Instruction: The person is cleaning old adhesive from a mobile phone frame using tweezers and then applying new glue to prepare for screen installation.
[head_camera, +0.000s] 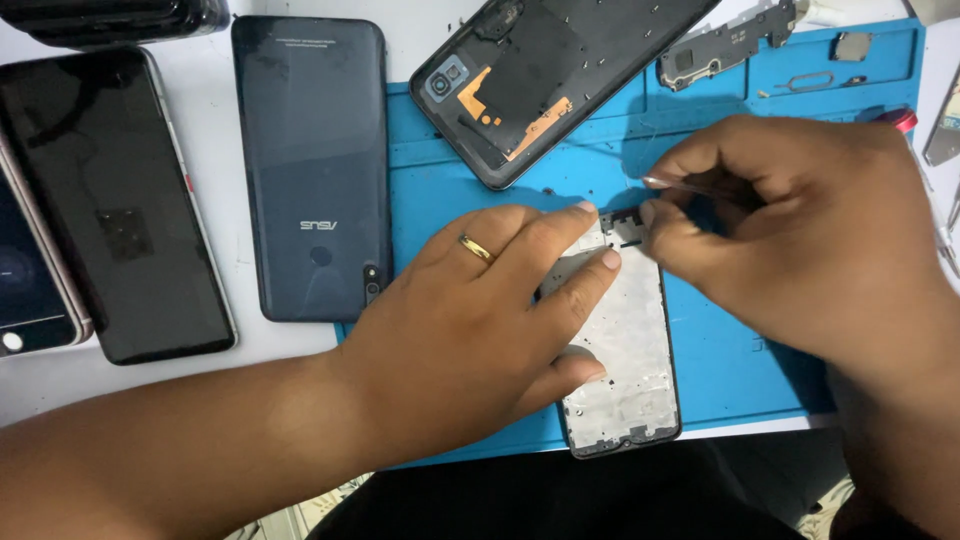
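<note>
The phone frame (625, 340) lay on the blue mat (730, 350), long axis toward the person. The left hand (480, 320) pressed it flat; the right hand (790, 230), pinched narrow, worked its top edge.

Both arms come into view bare, no sleeves anywhere along the forearms, no watch or band at either wrist. The left hand (470, 310) wears a plain gold ring (477, 248) on one finger, a slim, smooth band with a slight shine. The right hand (800, 240) carries no ring at all. Fingernails are trimmed fairly short on both hands and unpainted, pale at the tips. Down at the bottom edge there is dark clothing (560, 500), black or near it, covering the lap.
</note>
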